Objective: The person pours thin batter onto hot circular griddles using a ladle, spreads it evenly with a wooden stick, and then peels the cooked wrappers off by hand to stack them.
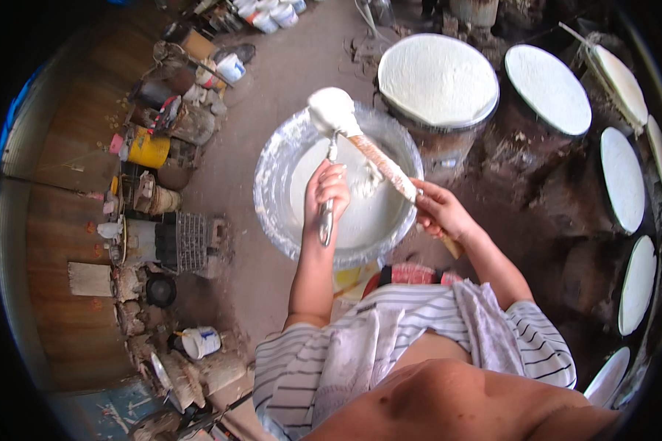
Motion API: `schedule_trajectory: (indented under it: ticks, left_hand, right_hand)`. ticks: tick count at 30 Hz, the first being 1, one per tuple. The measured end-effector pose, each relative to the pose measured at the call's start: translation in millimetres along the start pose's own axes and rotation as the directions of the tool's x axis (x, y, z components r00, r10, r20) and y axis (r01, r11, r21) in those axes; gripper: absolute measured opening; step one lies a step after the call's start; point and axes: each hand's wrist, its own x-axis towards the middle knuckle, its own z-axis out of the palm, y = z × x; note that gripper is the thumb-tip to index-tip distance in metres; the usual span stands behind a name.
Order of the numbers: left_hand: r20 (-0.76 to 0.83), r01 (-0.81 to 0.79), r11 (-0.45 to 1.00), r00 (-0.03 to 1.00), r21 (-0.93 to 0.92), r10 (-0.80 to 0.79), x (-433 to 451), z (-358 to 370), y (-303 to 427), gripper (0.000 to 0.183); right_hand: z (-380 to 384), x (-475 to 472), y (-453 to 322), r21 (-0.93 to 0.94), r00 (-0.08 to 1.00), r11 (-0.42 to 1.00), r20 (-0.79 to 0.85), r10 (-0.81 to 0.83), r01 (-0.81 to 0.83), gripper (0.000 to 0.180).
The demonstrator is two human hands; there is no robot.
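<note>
My left hand [326,190] grips the metal handle of a ladle [331,107], whose bowl is coated in thick white batter. In my right hand [438,209] is a long wooden stick [383,165], smeared with batter, its far end against the ladle's coated bowl. Both tools are above a large plastic tub [273,182] holding pale batter [358,220], with a thicker lump near its middle. Beyond the tub at the right, a round griddle [438,80] carries a white layer.
More round griddles with pale layers [549,88] [622,179] curve along the right side. On the left stand a yellow container [149,147], a wire crate [191,242] and a white bucket [201,342]. Several white buckets [281,15] stand at the top.
</note>
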Motion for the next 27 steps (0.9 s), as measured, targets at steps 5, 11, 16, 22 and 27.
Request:
schedule_trajectory:
  ticks: [5,11,16,22,27]
  left_hand:
    - [0.245,0.019,0.948,0.964,0.316,-0.101,-30,28,-6,0.027]
    - [0.556,-0.111,0.854,0.800,0.508,-0.226,-42,154,-77,0.037]
    - [0.332,-0.081,0.870,0.938,0.487,-0.098,-33,73,-19,0.031]
    - [0.037,0.049,0.992,0.998,0.120,-0.054,-33,-10,35,0.024]
    - [0.294,-0.143,0.820,0.955,0.554,-0.032,-80,93,-39,0.032]
  right_hand:
    - [28,-36,-53,-0.235,0.994,0.970,-0.077,-0.076,0.056,0.043]
    - [76,-46,-150,-0.039,0.813,0.828,0.221,-0.538,0.559,0.044]
    - [35,-11,-40,-0.016,0.973,0.974,0.041,-0.227,0.228,0.046]
    - [18,-6,19,-0.187,0.997,0.980,-0.055,0.056,-0.065,0.042]
    - [59,-41,-83,-0.120,0.951,0.948,0.129,-0.280,0.295,0.044]
